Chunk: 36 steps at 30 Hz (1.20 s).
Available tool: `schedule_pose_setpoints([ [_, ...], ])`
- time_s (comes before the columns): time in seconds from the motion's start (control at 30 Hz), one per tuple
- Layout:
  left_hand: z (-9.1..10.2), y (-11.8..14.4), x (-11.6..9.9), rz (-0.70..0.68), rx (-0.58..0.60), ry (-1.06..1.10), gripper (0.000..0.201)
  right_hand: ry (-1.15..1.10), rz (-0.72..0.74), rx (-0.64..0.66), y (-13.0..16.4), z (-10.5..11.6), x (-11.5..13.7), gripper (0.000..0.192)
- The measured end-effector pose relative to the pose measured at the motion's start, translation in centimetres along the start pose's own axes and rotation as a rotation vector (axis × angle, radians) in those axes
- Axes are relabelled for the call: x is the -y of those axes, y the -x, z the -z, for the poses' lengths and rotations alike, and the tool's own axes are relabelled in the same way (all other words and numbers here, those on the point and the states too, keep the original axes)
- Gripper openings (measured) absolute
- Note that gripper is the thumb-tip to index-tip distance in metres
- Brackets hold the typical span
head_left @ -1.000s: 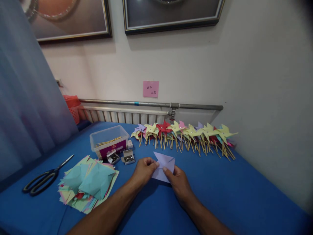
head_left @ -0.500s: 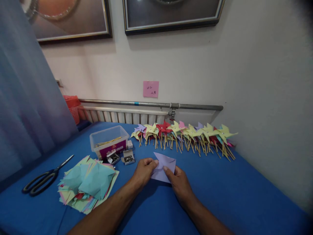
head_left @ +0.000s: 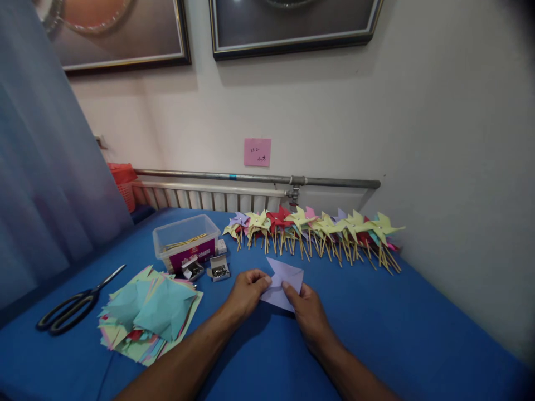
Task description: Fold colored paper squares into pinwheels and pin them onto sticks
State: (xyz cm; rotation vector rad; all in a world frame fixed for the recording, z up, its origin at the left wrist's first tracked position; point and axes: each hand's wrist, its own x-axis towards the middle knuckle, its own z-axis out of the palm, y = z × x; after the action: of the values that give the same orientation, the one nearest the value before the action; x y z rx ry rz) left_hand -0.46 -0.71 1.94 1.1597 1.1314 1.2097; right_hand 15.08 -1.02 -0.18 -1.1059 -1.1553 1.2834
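Lavender paper (head_left: 284,281), cut and partly folded, sits between both of my hands just above the blue table cover (head_left: 418,334). My left hand (head_left: 246,292) pinches its near-left edge, thumb and forefinger closed on the sheet. My right hand (head_left: 307,312) pinches the lower middle, forefinger laid on top and thumb hidden beneath. Both grips are closed on the paper, not wide; neither hand holds anything else. The sheet extends away from my fingertips toward the wall, its long axis running from the near-left corner to the far-right point, with one flap raised at the far edge. Both hands are equally close to it, being in contact.

Beyond the paper, well apart from my fingers, a row of finished pinwheels (head_left: 313,231) on sticks lies along the far edge. To the left of my left hand stand two small open boxes of pins (head_left: 209,270), then a clear plastic tub (head_left: 186,239). Nearer and further left lies a loose stack of coloured paper squares (head_left: 150,312), with black scissors (head_left: 69,306) beyond that.
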Motion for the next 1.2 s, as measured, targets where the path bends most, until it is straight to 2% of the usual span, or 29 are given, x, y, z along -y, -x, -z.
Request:
schedule_pose_setpoints([
  [0.13,-0.1,0.1,-0.2,0.006,-0.034,-0.011,0.030,0.020,0.010,-0.009,-0.1,0.1,-0.3,0.050],
  [0.27,-0.2,0.2,-0.1,0.003,-0.013,-0.049,0.030,0.087,0.042,0.015,-0.1,0.2,-0.4,0.051],
  [0.53,-0.1,0.0,0.6,-0.023,-0.033,-0.182,0.031,0.136,0.057,0.070,0.7,-0.2,0.6,0.050],
  [0.73,-0.2,0.1,0.5,-0.014,-0.063,-0.136,0.032,0.141,0.041,0.086,0.7,-0.3,0.5,0.054],
  [1.03,-0.4,0.1,0.3,0.043,-0.028,0.011,0.034,0.132,0.026,0.079,0.5,-0.2,0.0,0.052],
  [1.2,-0.4,0.1,0.3,0.045,-0.025,0.022,0.034,0.084,0.018,0.091,0.6,-0.3,0.3,0.053],
])
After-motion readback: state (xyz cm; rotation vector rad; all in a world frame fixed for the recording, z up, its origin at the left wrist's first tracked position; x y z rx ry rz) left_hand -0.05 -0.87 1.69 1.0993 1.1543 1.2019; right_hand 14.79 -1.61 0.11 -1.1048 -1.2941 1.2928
